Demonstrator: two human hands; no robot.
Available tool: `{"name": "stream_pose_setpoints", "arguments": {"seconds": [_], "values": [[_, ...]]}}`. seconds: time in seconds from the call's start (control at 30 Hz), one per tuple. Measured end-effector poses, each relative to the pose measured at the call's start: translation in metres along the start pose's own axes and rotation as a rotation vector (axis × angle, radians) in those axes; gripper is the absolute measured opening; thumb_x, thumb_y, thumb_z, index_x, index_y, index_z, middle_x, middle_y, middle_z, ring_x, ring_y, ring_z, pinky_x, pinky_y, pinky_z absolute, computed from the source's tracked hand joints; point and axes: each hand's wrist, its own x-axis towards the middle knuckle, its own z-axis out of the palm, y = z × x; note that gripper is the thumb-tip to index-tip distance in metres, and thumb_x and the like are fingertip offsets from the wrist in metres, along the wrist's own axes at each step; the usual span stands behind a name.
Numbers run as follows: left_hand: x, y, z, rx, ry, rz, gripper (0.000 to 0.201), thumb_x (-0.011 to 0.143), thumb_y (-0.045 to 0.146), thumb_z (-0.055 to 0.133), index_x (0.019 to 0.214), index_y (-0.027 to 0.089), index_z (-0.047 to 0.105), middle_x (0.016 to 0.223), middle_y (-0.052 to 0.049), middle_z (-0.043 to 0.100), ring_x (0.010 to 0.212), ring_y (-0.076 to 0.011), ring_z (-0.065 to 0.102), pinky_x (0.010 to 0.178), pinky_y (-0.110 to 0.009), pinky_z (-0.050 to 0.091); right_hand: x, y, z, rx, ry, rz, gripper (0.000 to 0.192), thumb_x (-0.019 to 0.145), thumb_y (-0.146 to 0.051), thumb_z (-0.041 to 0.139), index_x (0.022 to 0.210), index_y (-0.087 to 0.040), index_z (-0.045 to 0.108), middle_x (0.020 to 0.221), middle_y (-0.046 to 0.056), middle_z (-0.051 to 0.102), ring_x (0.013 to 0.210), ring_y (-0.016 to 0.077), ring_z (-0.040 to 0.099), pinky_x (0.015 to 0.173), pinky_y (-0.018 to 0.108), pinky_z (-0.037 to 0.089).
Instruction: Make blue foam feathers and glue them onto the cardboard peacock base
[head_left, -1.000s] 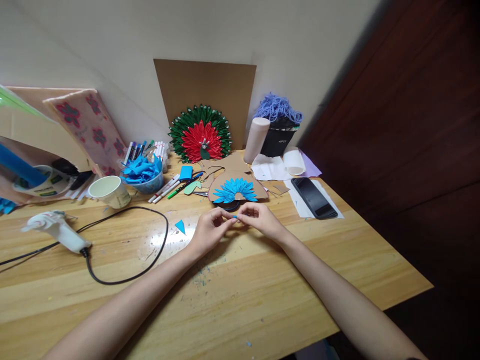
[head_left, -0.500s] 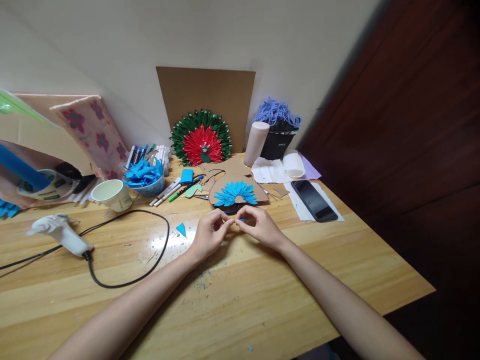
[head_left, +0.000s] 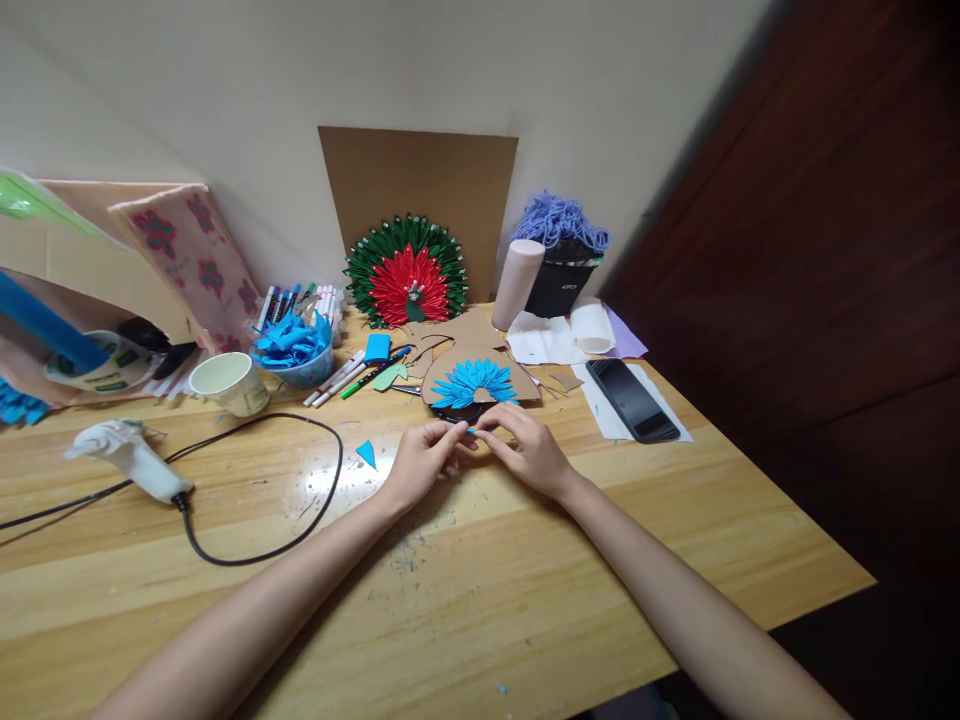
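In the head view my left hand (head_left: 426, 462) pinches a small blue piece (head_left: 471, 430) between thumb and fingertips. My right hand (head_left: 526, 452) meets it there, its thumb and forefinger closed at the other end of the piece. Most of that piece is hidden by the fingers. Just beyond my hands lies a brown cardboard shape (head_left: 526, 388) carrying a fan of blue petals (head_left: 474, 382); it rests on a dark round object that is partly covered. A loose blue piece (head_left: 366, 454) lies on the table left of my left hand.
On the left are a white glue gun (head_left: 124, 455) with its looped black cable (head_left: 339, 470), a paper cup (head_left: 229, 384) and a bowl of blue pieces (head_left: 296, 368). Markers (head_left: 341, 380) lie nearby. A phone (head_left: 631, 400) is at right. A red-and-green peacock (head_left: 409, 285) stands behind.
My fingers have shifted their grip on the small blue piece; the right fingers are straighter and the left ones more folded. The whole view has moved slightly.
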Motion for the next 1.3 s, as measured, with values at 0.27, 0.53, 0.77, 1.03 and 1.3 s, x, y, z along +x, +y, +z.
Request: {"name": "stream_pose_setpoints", "arguments": {"seconds": [0.27,0.53,0.77,1.03,1.3], "values": [[0.0030,-0.0010,-0.0008,-0.046,0.045,0.024,0.031,0.073,0.043,0.059,0.075,0.012,0.066,0.052,0.001,0.054,0.046,-0.0085,0.048,0.046,-0.020,0.038,-0.0002,-0.0009,0.0006,0.014,-0.022,0.051,0.008,0.085,-0.021,0.049,0.085,-0.020,0.057,0.082,0.005,0.061,0.082,0.0186,0.055,0.079,0.033,0.043],[0.0047,-0.0015,-0.0012,-0.082,0.046,0.032,0.027,0.073,0.039,0.061,0.076,0.012,0.065,0.057,-0.001,0.059,0.051,-0.0100,0.053,0.049,-0.022,0.042,0.0018,-0.0051,0.0015,0.096,0.013,0.218,0.008,0.083,-0.025,0.051,0.084,-0.020,0.058,0.082,0.004,0.060,0.077,0.0166,0.057,0.073,0.029,0.045],[0.0027,0.0004,-0.0011,-0.060,0.046,0.048,0.028,0.072,0.039,0.062,0.079,0.013,0.066,0.069,-0.004,0.064,0.057,-0.0107,0.055,0.052,-0.022,0.043,0.0007,-0.0046,0.0026,0.230,-0.017,0.339,0.012,0.084,-0.028,0.050,0.082,-0.019,0.057,0.082,0.004,0.059,0.080,0.0158,0.056,0.068,0.026,0.046],[0.0016,-0.0038,-0.0005,-0.006,0.077,0.125,0.028,0.073,0.040,0.061,0.080,0.013,0.064,0.072,-0.004,0.063,0.057,-0.0114,0.056,0.051,-0.021,0.044,0.0009,-0.0041,0.0033,0.286,-0.047,0.357,0.012,0.084,-0.029,0.050,0.085,-0.019,0.056,0.084,0.004,0.060,0.081,0.0158,0.057,0.068,0.027,0.047],[0.0005,-0.0010,0.0010,-0.003,0.060,0.077,0.030,0.072,0.042,0.061,0.080,0.013,0.063,0.070,-0.004,0.062,0.056,-0.0109,0.055,0.046,-0.020,0.042,0.0010,-0.0010,-0.0026,-0.031,-0.011,0.021,0.008,0.085,-0.021,0.048,0.084,-0.020,0.056,0.080,0.006,0.060,0.078,0.0181,0.055,0.074,0.033,0.045]]}}
